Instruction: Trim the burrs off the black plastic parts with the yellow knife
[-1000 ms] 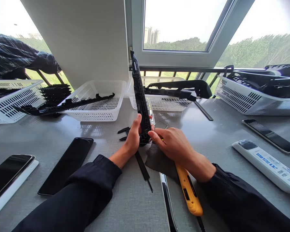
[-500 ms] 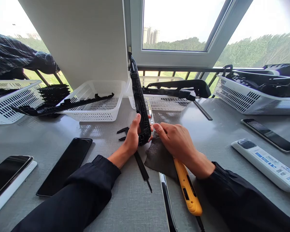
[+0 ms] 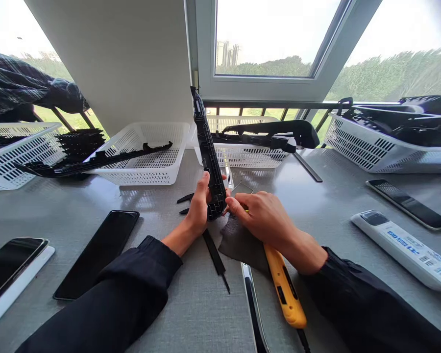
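Gripping the long black plastic trim piece (image 3: 208, 152) upright over the grey table (image 3: 169, 206), the left hand (image 3: 198, 211) closes around its lower end. Right hand (image 3: 262, 218) pinches a yellow utility knife (image 3: 284, 294) at the base, above a dark cloth (image 3: 238, 242); white baskets (image 3: 150, 157) stand behind, phones (image 3: 99, 252) to the left.

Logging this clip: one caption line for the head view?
Left hand holds a long black plastic part upright while right hand works a yellow utility knife at its base.
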### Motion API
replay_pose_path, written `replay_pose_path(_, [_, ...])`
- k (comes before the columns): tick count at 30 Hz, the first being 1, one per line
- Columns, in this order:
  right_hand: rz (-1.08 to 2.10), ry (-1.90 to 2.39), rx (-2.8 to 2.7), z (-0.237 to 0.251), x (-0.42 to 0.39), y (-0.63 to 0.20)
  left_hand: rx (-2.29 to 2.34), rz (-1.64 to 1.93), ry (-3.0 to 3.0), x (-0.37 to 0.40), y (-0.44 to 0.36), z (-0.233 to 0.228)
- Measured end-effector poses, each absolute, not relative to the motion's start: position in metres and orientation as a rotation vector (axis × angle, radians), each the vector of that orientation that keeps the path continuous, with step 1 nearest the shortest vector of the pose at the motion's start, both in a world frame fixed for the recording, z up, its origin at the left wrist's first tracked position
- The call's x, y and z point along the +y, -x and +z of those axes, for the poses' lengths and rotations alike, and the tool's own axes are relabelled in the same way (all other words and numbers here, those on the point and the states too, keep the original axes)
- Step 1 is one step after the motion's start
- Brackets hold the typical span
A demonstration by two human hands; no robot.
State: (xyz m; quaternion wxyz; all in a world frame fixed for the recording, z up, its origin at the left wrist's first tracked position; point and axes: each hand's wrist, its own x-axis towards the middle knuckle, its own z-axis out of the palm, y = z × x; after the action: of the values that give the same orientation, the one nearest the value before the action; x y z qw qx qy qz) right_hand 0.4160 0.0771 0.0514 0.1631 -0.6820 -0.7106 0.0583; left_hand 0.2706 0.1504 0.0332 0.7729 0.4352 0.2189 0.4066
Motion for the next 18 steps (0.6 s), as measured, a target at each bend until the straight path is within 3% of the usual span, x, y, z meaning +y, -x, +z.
replay_pose_path(18, [0.087, 2.104, -1.849, 0.052, 0.078, -0.414, 0.621, 0.968, -1.131, 0.142, -0.273, 0.015])
